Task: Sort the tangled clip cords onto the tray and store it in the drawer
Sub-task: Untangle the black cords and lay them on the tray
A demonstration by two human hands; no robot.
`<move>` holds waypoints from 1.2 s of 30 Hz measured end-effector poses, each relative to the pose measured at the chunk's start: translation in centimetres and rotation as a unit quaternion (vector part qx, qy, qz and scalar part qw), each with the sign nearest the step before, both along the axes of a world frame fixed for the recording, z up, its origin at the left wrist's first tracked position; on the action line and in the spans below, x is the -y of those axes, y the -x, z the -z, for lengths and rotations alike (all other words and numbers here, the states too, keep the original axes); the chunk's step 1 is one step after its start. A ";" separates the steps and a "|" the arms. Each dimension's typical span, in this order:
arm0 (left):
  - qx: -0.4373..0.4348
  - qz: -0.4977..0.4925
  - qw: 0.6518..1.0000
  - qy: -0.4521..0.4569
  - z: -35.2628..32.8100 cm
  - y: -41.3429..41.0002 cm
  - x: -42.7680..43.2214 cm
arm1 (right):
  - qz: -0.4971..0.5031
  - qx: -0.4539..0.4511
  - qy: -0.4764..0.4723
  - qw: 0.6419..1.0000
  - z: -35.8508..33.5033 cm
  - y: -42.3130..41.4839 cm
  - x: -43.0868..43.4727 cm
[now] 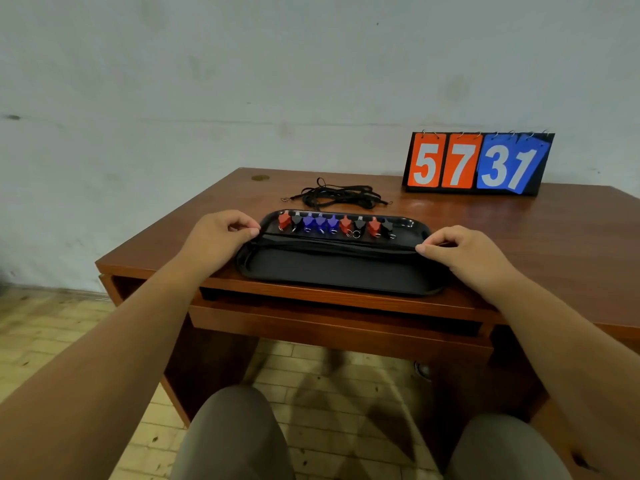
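Observation:
A long black tray (pixel 332 275) lies at the desk's front edge. Along its far side stands a row of red, black and blue clips (pixel 334 225) with small metal rings. A black cord (pixel 339 244) is stretched straight across the tray's middle. My left hand (pixel 221 233) pinches the cord's left end at the tray's left rim. My right hand (pixel 464 251) pinches its right end at the right rim. Behind the tray lies a tangled bundle of black cords (pixel 341 195).
The wooden desk (pixel 554 237) has a drawer (pixel 339 327) under its front edge, slightly pulled out. A flip scoreboard (pixel 478 164) showing 5737 stands at the back right. A brass grommet (pixel 260 177) sits at the back left. My knees are below.

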State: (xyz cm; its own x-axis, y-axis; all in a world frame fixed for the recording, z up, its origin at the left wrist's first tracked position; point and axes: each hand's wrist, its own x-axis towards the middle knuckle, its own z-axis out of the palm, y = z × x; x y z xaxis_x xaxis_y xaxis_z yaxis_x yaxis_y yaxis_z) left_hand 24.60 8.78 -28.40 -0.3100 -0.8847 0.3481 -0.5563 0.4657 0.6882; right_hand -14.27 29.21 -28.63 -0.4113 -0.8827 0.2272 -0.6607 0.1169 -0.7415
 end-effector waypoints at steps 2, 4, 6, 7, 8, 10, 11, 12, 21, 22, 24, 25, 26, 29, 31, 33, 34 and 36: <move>-0.011 0.002 1.000 0.000 0.3 -0.1 0.0 | -0.001 -0.004 0.000 1.000 0.1 0.0 0.0; -0.017 0.002 1.000 -0.003 0.5 0.0 -0.1 | 0.001 -0.011 -0.001 1.000 0.2 0.0 0.1; -0.018 0.001 1.000 -0.004 0.7 0.0 -0.1 | 0.004 -0.011 0.002 1.000 0.3 0.0 0.1; -0.017 0.002 1.000 -0.003 0.8 0.0 -0.1 | 0.005 -0.011 0.004 1.000 0.3 0.0 0.1; -0.014 0.003 1.000 -0.001 0.8 -0.1 -0.1 | 0.005 -0.012 0.005 1.000 0.4 0.0 0.1; -0.008 0.004 1.000 0.005 0.9 -0.1 0.0 | 0.006 -0.019 0.006 1.000 0.4 0.0 0.1; -0.004 0.004 1.000 0.008 0.9 -0.1 0.0 | 0.006 -0.023 0.005 1.000 0.4 0.0 0.1; -0.001 0.003 1.000 0.008 0.9 -0.1 0.0 | 0.006 -0.026 0.004 1.000 0.5 0.0 0.1; -0.025 -0.009 1.000 -0.015 0.8 0.0 -0.5 | 0.003 -0.015 0.001 1.000 0.5 0.1 0.1; -0.032 -0.011 0.999 -0.016 0.7 0.0 -0.6 | 0.005 -0.010 0.006 1.000 0.5 0.1 0.1; -0.044 -0.016 0.999 -0.014 0.6 0.0 -0.8 | 0.011 0.001 0.019 1.000 0.6 0.2 0.0; -0.048 -0.019 0.999 -0.013 0.6 0.0 -0.9 | 0.012 0.007 0.024 1.000 0.7 0.2 -0.1; -0.052 -0.023 0.998 -0.011 0.5 0.0 -1.0 | 0.013 0.013 0.027 0.999 0.7 0.3 -0.1; -0.046 -0.027 0.999 0.009 0.4 -0.1 -1.2 | 0.015 0.021 0.029 0.999 0.7 0.3 -0.1; -0.023 -0.018 0.999 0.037 0.3 -0.2 -1.3 | 0.013 0.035 0.037 0.999 0.6 0.2 -0.3; 0.012 0.017 0.998 0.057 0.1 -0.3 -1.1 | -0.001 0.055 0.043 0.998 0.4 -0.1 -0.6; 0.027 0.039 0.997 0.053 0.1 -0.4 -0.9 | -0.013 0.055 0.039 0.998 0.4 -0.1 -0.7; 0.042 0.075 0.996 0.030 0.0 -0.4 -0.7 | -0.037 0.028 0.016 0.999 0.3 -0.2 -0.8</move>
State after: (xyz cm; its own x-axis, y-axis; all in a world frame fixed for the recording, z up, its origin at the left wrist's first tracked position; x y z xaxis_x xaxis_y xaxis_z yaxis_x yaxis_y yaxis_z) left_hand 24.98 9.44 -28.40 -0.4682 -0.8044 0.3657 -0.5316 0.5870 0.6106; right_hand -14.05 30.02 -28.92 -0.3579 -0.9041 0.2336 -0.6239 0.0453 -0.7802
